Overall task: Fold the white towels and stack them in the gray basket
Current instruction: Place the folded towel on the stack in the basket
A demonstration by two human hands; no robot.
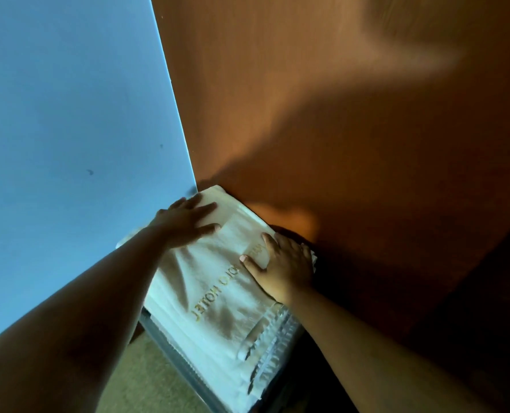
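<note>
head view:
progress: folded white towel [218,293] with gold hotel lettering is lying on top of the stack in the gray basket [173,350]; looks like late stage, placing/flattening. Can't tell whether unfolded towels remain, none showing.
left hand [185,222]: grip wide, fingers spread, palm pressing the towel's far corner.
right hand [283,266]: grip wide, flat on the towel's right edge, holding nothing.
location: basket is sitting in the corner between blue wall [69,114] and brown wood panel [337,114].
</note>
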